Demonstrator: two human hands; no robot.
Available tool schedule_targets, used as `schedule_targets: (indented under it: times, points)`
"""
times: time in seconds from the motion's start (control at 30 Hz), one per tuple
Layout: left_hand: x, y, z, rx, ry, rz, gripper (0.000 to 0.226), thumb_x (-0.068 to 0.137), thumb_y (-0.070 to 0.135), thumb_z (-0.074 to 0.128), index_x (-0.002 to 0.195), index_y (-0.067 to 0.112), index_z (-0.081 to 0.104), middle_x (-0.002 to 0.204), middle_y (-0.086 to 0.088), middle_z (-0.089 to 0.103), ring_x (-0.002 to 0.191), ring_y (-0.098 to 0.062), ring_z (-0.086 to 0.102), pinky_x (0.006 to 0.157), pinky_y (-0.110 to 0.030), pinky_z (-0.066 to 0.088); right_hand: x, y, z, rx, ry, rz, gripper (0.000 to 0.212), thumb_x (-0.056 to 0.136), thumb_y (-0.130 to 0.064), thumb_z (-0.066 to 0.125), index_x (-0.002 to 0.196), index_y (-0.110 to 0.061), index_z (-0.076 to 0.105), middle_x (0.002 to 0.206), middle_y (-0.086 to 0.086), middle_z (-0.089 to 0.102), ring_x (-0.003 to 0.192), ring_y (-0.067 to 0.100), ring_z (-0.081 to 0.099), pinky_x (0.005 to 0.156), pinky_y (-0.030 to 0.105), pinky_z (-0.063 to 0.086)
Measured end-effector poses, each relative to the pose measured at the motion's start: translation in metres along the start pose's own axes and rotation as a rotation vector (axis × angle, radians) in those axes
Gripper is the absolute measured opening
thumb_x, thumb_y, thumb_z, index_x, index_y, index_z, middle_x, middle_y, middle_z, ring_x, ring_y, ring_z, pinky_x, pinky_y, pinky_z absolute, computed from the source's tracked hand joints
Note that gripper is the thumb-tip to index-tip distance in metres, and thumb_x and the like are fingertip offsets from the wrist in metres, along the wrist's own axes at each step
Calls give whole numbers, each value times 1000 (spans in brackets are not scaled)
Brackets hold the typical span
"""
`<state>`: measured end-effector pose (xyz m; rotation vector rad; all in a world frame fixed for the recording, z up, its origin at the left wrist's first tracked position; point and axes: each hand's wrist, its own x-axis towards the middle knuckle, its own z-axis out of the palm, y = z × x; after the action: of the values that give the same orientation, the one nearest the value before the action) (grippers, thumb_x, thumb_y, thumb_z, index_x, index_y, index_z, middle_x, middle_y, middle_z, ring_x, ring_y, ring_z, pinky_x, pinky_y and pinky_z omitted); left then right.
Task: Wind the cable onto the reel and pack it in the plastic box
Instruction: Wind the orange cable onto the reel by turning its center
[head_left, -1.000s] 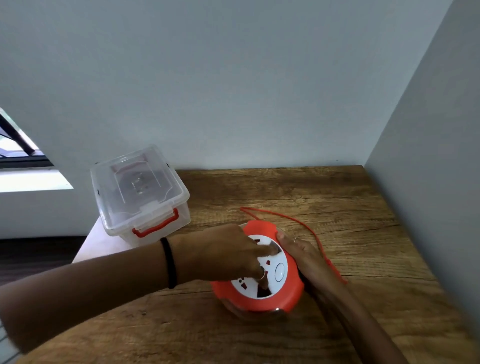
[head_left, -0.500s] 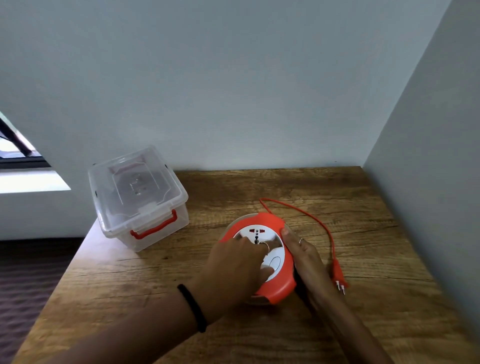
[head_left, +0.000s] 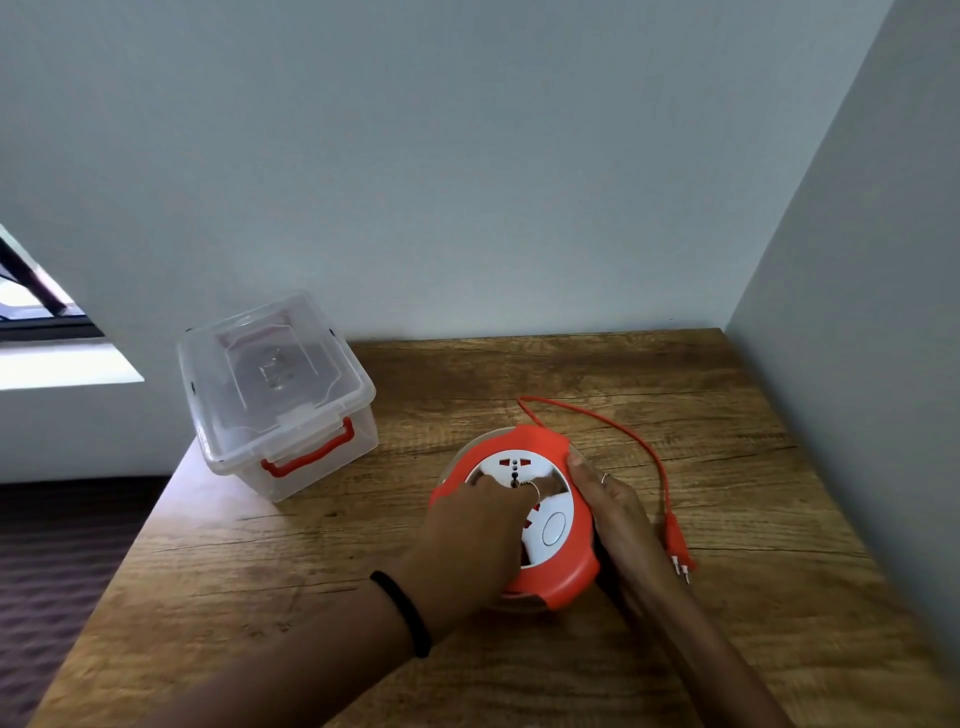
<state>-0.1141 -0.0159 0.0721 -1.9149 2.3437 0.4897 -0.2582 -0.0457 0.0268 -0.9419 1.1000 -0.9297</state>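
Orange reel (head_left: 556, 571) feels rigid, light; my left hand (head_left: 467, 540) grips its hub, right hand (head_left: 618, 514) flat against rim, near the desk's right edge.

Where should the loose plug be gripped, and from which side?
Pinch the plug by its flat orange body from above, across its width. It lies flat on the table, right of the right hand, prongs pointing toward the camera, cable leaving its far end.

Wooden table (head_left: 675, 395) in grey-walled corner; window (head_left: 31, 312) left.
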Motion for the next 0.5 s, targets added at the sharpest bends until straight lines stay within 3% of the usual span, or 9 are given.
schedule_targets:
  times: [0.1, 0.27, 0.43, 0.5]
  points:
    - [-3, 6, 3, 11, 19, -13, 61, 95, 22, 48, 147, 39, 20, 138, -14, 40, 124, -31, 45, 97, -40, 44, -1, -2, -2, -46, 21, -30, 35, 93, -42, 50, 97, -15, 72, 90, 13, 74, 86, 28, 71, 82, 43, 55]
    - [-8, 14, -7, 27, -11, 73, 65, 97, 21, 45, 150, 36, 9, 140, -18, 35, 126, -31, 42, 101, -41, 41, -1, -18, -10, -205, 32, -107, 44, 93, -44, 48, 72, -10, 68, 61, 5, 69, 57, 15, 67, 54, 22, 49]
    - [-4, 11, -37, 334, -94, 282, 62, 98, 21, 46, 149, 36, 13, 144, -21, 35, 130, -33, 39, 99, -44, 42, 1, -39, -19, -254, -67, -106, 50, 97, -37, 44, 55, -12, 59, 44, -1, 56, 39, 9, 53, 42, 15, 40]
    - [-3, 9, -54, 464, -110, 370, 64, 99, 21, 47, 150, 36, 12, 147, -19, 33, 132, -31, 38, 101, -43, 41, 2, -39, -18, -255, -67, -98, 50, 97, -38, 43, 60, -8, 58, 45, 1, 53, 40, 11, 50, 42, 16, 38]
